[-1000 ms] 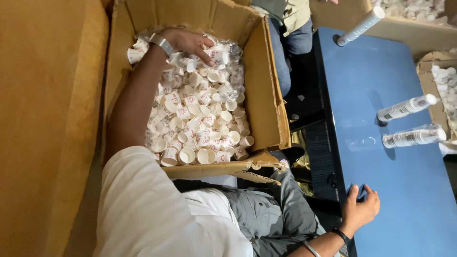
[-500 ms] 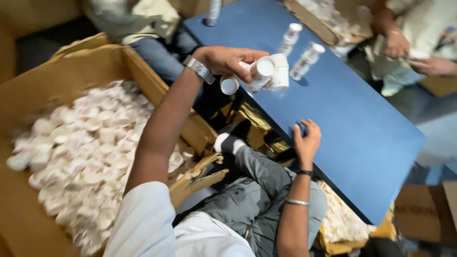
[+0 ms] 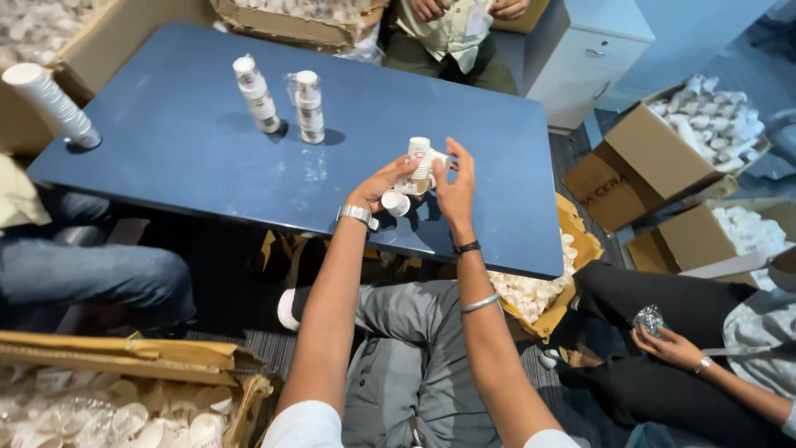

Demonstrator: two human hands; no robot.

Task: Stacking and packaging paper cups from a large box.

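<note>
At seven o'clock a torn brown cardboard box of small white paper cups (image 3: 124, 406) is cut off by the bottom and left edges, so its full extent cannot be read. At ten o'clock a tall leaning stack of white paper cups (image 3: 51, 104) stands at the left corner of the dark blue rectangular tabletop (image 3: 182, 158), its top almost touching the frame edge. Toward eleven o'clock two shorter wrapped stacks of printed paper cups (image 3: 282, 101) stand upright, near each other but apart; their clear wrap is hard to make out. Near the centre, the left hand (image 3: 383, 189), a silver watch on its wrist, is curled around a few small white paper cups (image 3: 417, 166), with one loose cup (image 3: 395, 202) pressed under the palm. The right hand (image 3: 453, 187), a dark band on its wrist, touches the same cups from the other side, its fingers spread upright; how many cups are nested between the palms cannot be told, since the fingers hide them. They are held just above the near edge of the tabletop. At twelve o'clock a seated person in a pale shirt is cut off at the chest. At two o'clock an open cardboard box of white cups (image 3: 663, 149) stands on the floor. At four o'clock another person's hand (image 3: 672, 344) holds something small and shiny (image 3: 649, 318), too small to identify.
</note>
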